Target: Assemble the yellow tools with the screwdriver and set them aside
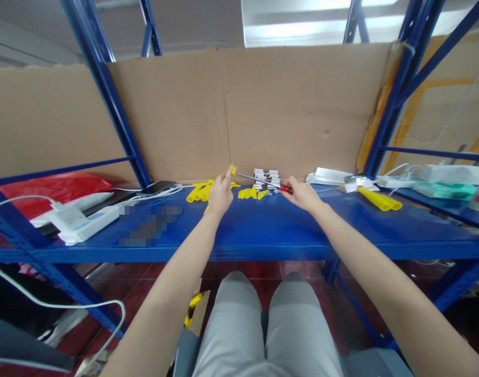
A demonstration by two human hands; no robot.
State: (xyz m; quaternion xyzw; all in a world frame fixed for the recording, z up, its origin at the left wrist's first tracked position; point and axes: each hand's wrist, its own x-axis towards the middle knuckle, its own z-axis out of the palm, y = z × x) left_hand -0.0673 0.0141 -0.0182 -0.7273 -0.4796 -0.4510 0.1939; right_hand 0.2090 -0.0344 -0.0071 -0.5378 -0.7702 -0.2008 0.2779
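Note:
My right hand (302,194) is closed round the red handle of a screwdriver (258,180), whose long metal shaft points left. At the shaft's tip, my left hand (221,195) grips a small yellow plastic piece (233,169); the tip meets it, but how deep it goes I cannot tell. Beneath the shaft lie several small yellow pieces (253,193) and a stack of white pieces with dark marks (266,178). Beside my left hand, yellow tubes (200,192) lie in a bunch, partly hidden by the hand.
The blue shelf (270,225) has a cardboard sheet (263,110) behind it. To the left are a white power strip (90,225), cables and a dark phone (160,187). On the right lie two yellow tubes (378,200) and a white packet (327,176). Blue posts (392,99) flank the shelf.

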